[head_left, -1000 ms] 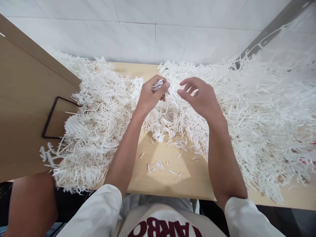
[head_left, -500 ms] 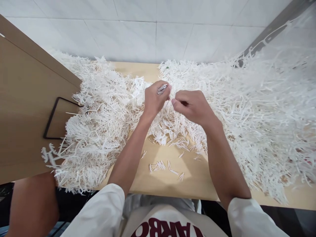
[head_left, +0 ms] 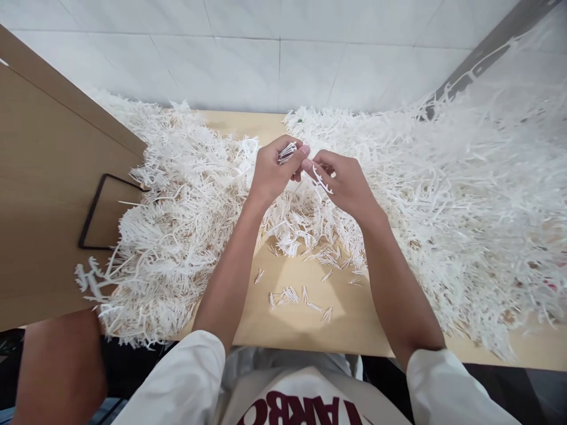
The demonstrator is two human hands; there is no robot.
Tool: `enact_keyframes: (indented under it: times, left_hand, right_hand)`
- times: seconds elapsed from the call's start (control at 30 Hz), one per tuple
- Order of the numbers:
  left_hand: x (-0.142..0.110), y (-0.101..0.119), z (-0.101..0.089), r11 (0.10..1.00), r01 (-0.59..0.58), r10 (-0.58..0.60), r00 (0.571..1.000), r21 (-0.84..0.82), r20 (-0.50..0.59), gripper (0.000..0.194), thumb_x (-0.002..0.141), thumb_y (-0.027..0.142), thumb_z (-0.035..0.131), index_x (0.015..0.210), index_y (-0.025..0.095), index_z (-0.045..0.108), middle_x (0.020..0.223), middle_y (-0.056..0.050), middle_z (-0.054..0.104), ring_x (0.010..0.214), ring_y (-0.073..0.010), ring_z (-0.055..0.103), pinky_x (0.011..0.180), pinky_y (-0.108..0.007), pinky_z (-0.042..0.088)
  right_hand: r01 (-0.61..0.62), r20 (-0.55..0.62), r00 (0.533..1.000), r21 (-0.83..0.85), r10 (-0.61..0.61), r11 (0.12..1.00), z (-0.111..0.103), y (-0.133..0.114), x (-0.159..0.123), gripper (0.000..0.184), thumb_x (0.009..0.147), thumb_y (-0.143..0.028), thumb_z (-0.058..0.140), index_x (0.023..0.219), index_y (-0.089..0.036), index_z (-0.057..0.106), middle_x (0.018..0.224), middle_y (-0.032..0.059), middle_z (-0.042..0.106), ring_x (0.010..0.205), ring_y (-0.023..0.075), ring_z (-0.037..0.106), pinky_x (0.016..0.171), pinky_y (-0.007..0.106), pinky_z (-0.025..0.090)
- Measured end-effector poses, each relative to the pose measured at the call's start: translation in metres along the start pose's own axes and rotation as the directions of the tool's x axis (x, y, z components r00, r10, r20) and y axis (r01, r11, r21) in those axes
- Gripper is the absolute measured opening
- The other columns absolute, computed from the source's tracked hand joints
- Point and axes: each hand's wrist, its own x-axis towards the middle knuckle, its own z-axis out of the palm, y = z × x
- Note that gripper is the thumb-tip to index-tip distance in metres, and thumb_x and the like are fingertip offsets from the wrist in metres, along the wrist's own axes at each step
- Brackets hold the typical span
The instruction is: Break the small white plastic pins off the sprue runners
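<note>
My left hand (head_left: 271,176) is closed around a small bundle of thin white plastic pieces (head_left: 287,153), whose ends stick out between thumb and fingers. Close beside it on the right, my right hand (head_left: 348,186) pinches a white branched plastic strip (head_left: 323,182) that lies across the thumb. The fingertips of both hands nearly meet; whether they touch I cannot tell. Beneath them a heap of similar white plastic branches (head_left: 292,221) covers the tabletop (head_left: 292,327). Small loose white pieces (head_left: 290,295) are scattered on the wood nearer my body.
Large heaps of white branches stand on the left (head_left: 163,236) and on the right (head_left: 469,236). A brown board (head_left: 57,177) with a black metal loop (head_left: 91,212) rises at the left. Behind the table is a tiled wall (head_left: 248,71). Another person's limb (head_left: 59,366) shows at lower left.
My right hand has gone from loosely spread fingers, through a closed fist, to a pinch with a white branched strip showing, nearer my left hand. My left hand keeps its bundle.
</note>
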Motion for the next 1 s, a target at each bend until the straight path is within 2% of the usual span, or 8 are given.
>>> enact_keyframes:
  times: [0.1,0.2,0.3,0.37,0.47,0.7,0.8,1.0]
  left_hand:
    - [0.000,-0.006,-0.002,0.997,-0.031,0.038,0.995,0.069,-0.092,0.024,0.086,0.044,0.055,0.078,0.021,0.057,0.056,0.004,0.054,0.048,-0.0059,0.052,0.049,-0.019,0.042]
    - [0.002,-0.014,-0.008,0.997,-0.023,0.033,0.988,0.068,-0.148,0.027,0.085,0.046,0.056,0.077,0.021,0.056,0.055,0.004,0.054,0.049,-0.0064,0.051,0.050,-0.020,0.043]
    - [0.005,-0.016,-0.018,1.000,0.018,-0.016,0.994,0.023,-0.110,0.030,0.086,0.051,0.053,0.083,0.022,0.059,0.060,0.003,0.057,0.050,-0.0064,0.052,0.050,-0.020,0.043]
    - [0.007,-0.013,-0.023,1.000,0.015,-0.014,0.999,0.017,-0.041,0.031,0.087,0.052,0.049,0.092,0.023,0.062,0.069,0.001,0.061,0.052,-0.0061,0.054,0.052,-0.020,0.045]
    - [0.007,-0.006,-0.025,0.997,-0.044,0.041,0.997,0.060,0.061,0.027,0.087,0.047,0.052,0.103,0.027,0.063,0.082,-0.001,0.063,0.057,-0.0057,0.056,0.056,-0.020,0.047]
    - [0.002,0.008,-0.013,0.996,-0.082,0.076,0.990,0.046,0.120,0.027,0.077,0.045,0.067,0.088,0.022,0.060,0.077,0.001,0.061,0.066,-0.0070,0.058,0.059,-0.019,0.049]
    - [0.001,0.008,-0.005,0.996,-0.077,0.080,0.989,-0.034,0.127,0.025,0.077,0.044,0.067,0.083,0.022,0.057,0.082,0.001,0.062,0.074,-0.0076,0.060,0.064,-0.020,0.049]
    - [-0.001,0.002,0.012,0.994,0.009,-0.011,1.000,-0.108,-0.013,0.021,0.088,0.044,0.054,0.094,0.025,0.049,0.076,0.003,0.059,0.071,-0.0077,0.063,0.064,-0.021,0.050]
  right_hand:
    - [0.104,0.024,0.995,-0.106,-0.102,0.989,0.003,-0.019,-0.005,0.044,0.094,-0.040,0.038,0.056,-0.019,0.038,0.051,-0.0045,0.033,0.050,0.0077,0.027,0.055,0.027,0.024]
    - [0.230,0.098,0.971,-0.111,-0.220,0.967,0.001,-0.039,-0.011,0.042,0.093,-0.033,0.039,0.054,-0.019,0.032,0.052,-0.0039,0.030,0.051,0.0081,0.027,0.055,0.028,0.025]
    - [0.107,-0.134,0.983,-0.143,-0.126,0.984,-0.003,-0.038,-0.012,0.040,0.094,-0.039,0.038,0.059,-0.021,0.041,0.057,-0.0018,0.041,0.055,0.0101,0.037,0.059,0.028,0.032]
    - [-0.042,-0.363,0.932,-0.117,-0.004,0.992,-0.007,-0.024,-0.009,0.030,0.091,-0.045,0.044,0.071,-0.023,0.051,0.065,0.0002,0.050,0.062,0.0129,0.046,0.062,0.030,0.037]
    - [-0.149,-0.454,0.883,-0.025,0.121,0.989,-0.012,0.000,-0.005,0.024,0.086,-0.047,0.054,0.098,-0.027,0.056,0.082,0.0025,0.059,0.074,0.0157,0.055,0.066,0.031,0.044]
    - [0.022,-0.243,0.970,-0.015,-0.025,1.000,-0.013,-0.006,-0.002,0.029,0.087,-0.045,0.053,0.112,-0.030,0.060,0.109,0.0040,0.062,0.089,0.0157,0.061,0.073,0.031,0.049]
    - [0.027,-0.167,0.986,0.024,-0.022,0.999,-0.013,-0.009,-0.002,0.027,0.086,-0.047,0.055,0.104,-0.029,0.065,0.101,0.0030,0.065,0.084,0.0151,0.062,0.075,0.031,0.051]
    - [-0.052,-0.148,0.987,0.087,0.065,0.995,-0.022,0.003,-0.004,0.027,0.081,-0.048,0.061,0.089,-0.023,0.067,0.086,0.0031,0.066,0.073,0.0146,0.063,0.068,0.032,0.052]
